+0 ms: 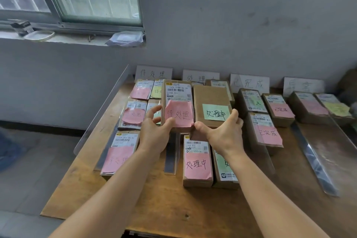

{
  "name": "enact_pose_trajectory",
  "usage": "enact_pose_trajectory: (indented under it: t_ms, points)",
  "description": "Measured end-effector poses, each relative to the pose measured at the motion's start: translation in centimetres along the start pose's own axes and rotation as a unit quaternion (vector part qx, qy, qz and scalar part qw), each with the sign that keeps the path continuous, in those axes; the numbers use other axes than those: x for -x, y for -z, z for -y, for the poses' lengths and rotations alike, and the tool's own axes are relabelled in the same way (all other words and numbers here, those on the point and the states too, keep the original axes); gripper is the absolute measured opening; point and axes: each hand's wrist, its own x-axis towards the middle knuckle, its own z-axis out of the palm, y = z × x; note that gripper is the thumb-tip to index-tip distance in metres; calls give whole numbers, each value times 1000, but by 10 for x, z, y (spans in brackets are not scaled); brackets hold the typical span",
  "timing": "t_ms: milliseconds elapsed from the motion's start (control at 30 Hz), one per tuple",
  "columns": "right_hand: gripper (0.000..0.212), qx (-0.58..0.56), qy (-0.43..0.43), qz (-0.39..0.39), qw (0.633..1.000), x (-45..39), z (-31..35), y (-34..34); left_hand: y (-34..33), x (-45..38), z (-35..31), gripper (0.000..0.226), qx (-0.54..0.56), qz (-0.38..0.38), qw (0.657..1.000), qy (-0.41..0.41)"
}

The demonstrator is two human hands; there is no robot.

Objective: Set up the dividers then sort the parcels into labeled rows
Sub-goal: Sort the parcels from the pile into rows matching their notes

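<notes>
My left hand (154, 131) grips the near end of a cardboard parcel with a pink note (178, 102), held above the table. Beside it, my right hand (225, 131) grips a parcel with a green note (212, 105), also lifted. Both parcels hang side by side over the gap between the first two rows. Four white label cards (153, 72) stand along the wall. Clear dividers (172, 152) lie between the rows. More parcels with pink notes (197, 162) lie in the rows on the wooden table (173, 208).
A long clear divider (313, 160) lies at the right, past the third row's parcels (266, 131). Another clear sheet (100, 110) stands along the table's left edge. The far-right row holds two parcels (309, 107). A window sill (77, 38) with clutter is at the upper left.
</notes>
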Motion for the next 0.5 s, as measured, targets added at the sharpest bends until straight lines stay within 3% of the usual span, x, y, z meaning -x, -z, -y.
enact_pose_trajectory:
  t_ms: [333, 500]
  points:
    - [119, -28, 26, -2, 999, -7, 9, -16, 41, 6, 0, 39, 140, -43, 987, 69]
    - [120, 30, -9, 1, 1000, -9, 4, -28, 63, 13, -2, 37, 157, -56, 983, 80]
